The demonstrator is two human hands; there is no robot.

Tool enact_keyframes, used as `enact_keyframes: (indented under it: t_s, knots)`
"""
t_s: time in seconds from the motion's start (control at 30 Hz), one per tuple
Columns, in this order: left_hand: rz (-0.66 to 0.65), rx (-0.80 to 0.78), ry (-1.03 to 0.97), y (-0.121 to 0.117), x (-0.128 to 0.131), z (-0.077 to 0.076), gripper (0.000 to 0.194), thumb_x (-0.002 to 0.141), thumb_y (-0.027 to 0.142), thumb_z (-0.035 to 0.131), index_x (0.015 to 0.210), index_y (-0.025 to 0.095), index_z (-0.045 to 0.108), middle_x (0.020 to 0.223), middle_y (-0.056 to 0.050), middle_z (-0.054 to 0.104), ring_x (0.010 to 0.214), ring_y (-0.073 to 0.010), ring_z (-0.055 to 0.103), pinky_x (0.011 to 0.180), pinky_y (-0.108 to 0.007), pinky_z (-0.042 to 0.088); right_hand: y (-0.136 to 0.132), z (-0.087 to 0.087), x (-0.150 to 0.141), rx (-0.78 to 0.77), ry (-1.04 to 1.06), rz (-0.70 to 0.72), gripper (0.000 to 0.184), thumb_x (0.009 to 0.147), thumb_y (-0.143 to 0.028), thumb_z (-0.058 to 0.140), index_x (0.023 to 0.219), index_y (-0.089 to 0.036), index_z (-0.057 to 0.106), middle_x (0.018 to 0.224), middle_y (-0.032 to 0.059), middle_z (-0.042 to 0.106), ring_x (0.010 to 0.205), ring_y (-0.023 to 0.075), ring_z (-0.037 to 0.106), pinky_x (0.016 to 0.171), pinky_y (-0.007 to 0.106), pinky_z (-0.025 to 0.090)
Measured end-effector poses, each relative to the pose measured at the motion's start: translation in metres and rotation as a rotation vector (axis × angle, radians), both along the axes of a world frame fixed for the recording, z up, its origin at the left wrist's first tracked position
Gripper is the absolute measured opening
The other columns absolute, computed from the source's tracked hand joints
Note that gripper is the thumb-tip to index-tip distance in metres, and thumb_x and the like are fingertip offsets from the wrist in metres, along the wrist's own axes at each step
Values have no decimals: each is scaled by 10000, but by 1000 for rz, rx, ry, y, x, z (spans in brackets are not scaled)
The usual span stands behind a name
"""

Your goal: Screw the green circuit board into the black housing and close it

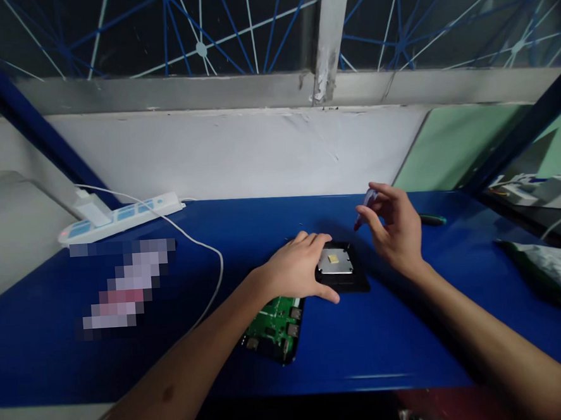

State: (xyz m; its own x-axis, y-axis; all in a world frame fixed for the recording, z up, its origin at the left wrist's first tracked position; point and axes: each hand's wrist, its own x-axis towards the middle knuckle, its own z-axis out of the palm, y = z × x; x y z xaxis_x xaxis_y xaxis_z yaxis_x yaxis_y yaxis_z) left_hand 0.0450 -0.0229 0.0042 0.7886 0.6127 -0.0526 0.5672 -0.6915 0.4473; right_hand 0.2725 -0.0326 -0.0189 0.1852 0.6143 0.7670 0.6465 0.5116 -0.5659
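Note:
My left hand [298, 267] spans the left part of a black plastic cover [361, 282], fingers at its far edge and thumb at the near one. Set in that cover is a silvery metal plate [343, 264] bearing a small yellowish square pad [333, 259]. A green circuit board [275, 321] in a black casing lies partly under my left wrist, which hides its upper part. Raised above the table to the right, my right hand [396, 228] pinches a small, thin purplish piece [368, 199] between thumb and fingers; its kind is unclear.
A white power strip [129, 214] with a plugged-in white adapter [93, 207] sits at the back left. Its white cable [211, 247] curves across the blue table [355, 345]. A dark green-handled tool [432, 219] lies behind my right hand. A silvery bag [550, 269] lies far right.

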Motion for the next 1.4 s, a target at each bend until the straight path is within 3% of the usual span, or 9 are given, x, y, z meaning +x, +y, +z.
enact_keyframes:
  t_s: [0.77,1.17,1.4]
  knots:
    - [-42,69,-10,-1,3,-5,1013,646,747,740,1407,154,431,1342,-121,530,1224,-339,438,979,-432,422,-4,0,-4,-43,17,53,387,894,-376,677,1247,-274,554,833,-15,588,645,147,665,626,334,592]
    - [-55,66,-4,-1,3,-7,1006,667,748,723,1409,135,432,1322,-126,529,1216,-333,436,978,-423,424,-7,5,-6,-14,-27,33,338,900,-294,661,1221,-253,563,810,-25,585,662,145,673,651,331,576]
    - [-70,54,-14,0,2,-8,986,677,761,694,1415,164,431,1338,-128,517,1234,-345,424,1002,-435,407,-12,6,-6,-65,-15,43,327,933,-283,595,1256,-256,554,920,22,671,718,171,712,706,379,592]
